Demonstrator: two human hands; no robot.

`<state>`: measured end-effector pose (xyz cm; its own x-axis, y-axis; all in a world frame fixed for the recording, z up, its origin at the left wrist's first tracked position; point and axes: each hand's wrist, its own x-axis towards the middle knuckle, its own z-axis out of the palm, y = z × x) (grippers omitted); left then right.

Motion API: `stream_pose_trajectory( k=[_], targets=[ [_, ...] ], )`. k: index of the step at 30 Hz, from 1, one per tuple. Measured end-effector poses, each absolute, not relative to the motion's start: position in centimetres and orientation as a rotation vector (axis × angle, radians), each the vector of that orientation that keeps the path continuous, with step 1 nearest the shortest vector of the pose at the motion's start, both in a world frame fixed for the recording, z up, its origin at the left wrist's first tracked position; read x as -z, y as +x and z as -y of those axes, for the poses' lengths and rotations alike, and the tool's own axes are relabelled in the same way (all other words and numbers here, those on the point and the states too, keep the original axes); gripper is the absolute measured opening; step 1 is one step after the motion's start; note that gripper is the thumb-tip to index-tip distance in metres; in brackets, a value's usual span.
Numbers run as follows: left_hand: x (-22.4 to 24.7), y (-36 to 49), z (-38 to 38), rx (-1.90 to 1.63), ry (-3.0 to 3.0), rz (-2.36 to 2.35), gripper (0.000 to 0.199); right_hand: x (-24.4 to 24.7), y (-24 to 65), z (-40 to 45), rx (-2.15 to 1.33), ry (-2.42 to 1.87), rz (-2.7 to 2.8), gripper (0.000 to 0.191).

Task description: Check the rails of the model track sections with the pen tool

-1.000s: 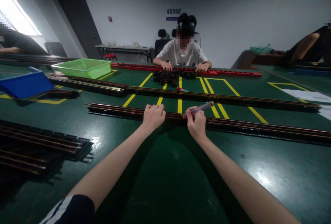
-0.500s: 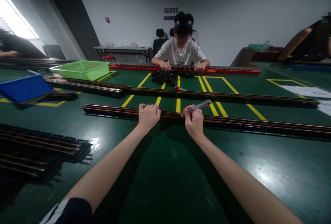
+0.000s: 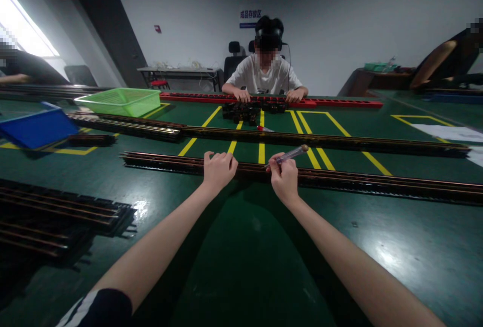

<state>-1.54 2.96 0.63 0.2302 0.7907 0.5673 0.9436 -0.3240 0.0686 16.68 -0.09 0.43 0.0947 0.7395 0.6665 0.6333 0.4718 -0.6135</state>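
Note:
A long black rail with copper-coloured strips along it [image 3: 358, 185] lies across the green table in front of me. My left hand [image 3: 219, 171] is closed over the rail, its fingers curled over the far edge. To the right, my right hand [image 3: 285, 181] grips a slim screwdriver with a clear handle [image 3: 295, 153]. The handle points up and to the right, while the thin shaft slants down left to the top of the rail. Whether the tip touches a strip is too small to tell.
Beyond lies another long black rail [image 3: 324, 141]. A green basket [image 3: 147, 103] and a blue bin [image 3: 41, 128] stand at the left, with more striped rails [image 3: 75, 206] nearer me. Opposite, a person in a white shirt [image 3: 269, 73] handles black parts beside a red rail [image 3: 347, 103].
Both hands keep their places on the rail and the screwdriver holds nearly the same slant. The whole view has shifted very slightly.

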Motion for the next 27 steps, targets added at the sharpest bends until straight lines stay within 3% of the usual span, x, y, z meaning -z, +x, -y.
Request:
stream_pose_trajectory(
  k=[13,27],
  targets=[
    [-0.7,-0.8,-2.4,0.718,-2.458,1.377,0.039,-0.3,16.8,0.0,-0.151,-1.2,1.605,0.017],
    [-0.7,0.0,-3.1,0.726,-2.386,1.566,0.036,-0.2,16.7,0.0,-0.14,-1.235,1.566,0.019]
  ],
)
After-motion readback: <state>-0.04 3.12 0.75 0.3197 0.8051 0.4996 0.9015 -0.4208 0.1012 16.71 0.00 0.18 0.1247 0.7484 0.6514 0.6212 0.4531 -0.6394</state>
